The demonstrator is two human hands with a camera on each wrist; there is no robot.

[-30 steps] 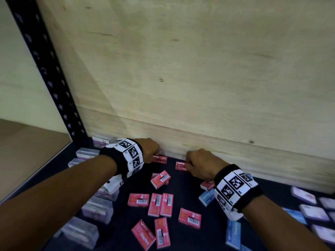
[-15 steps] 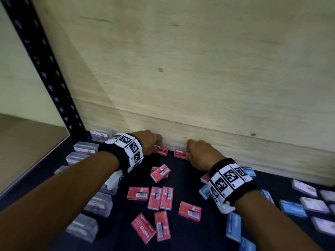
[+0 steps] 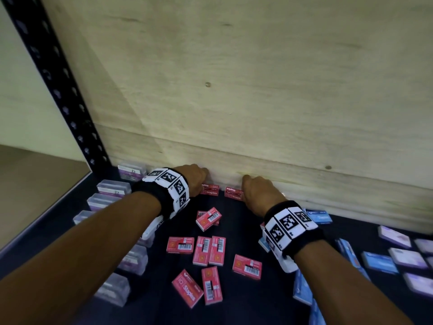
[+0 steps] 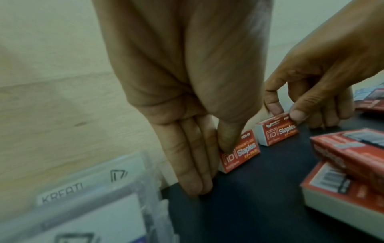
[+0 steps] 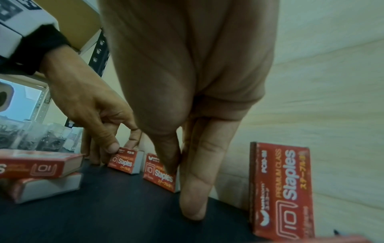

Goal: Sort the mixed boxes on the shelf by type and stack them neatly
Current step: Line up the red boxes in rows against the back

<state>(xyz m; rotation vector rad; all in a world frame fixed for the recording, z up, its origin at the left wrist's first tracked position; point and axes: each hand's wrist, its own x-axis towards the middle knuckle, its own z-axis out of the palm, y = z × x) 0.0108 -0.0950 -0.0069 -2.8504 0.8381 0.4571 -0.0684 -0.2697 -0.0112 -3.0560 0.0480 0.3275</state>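
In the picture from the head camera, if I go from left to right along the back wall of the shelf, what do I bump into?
Black shelf post → clear box with a purple label → left hand → left red staples box → right red staples box → right hand → blue box.

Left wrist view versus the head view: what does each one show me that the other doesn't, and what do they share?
Left wrist only: the left thumb pressed on its red staples box, fingers behind it, and a "KREATI" label on a clear case. Head only: blue boxes and purple boxes at right. Both: each hand pinching a red box at the wooden back panel.
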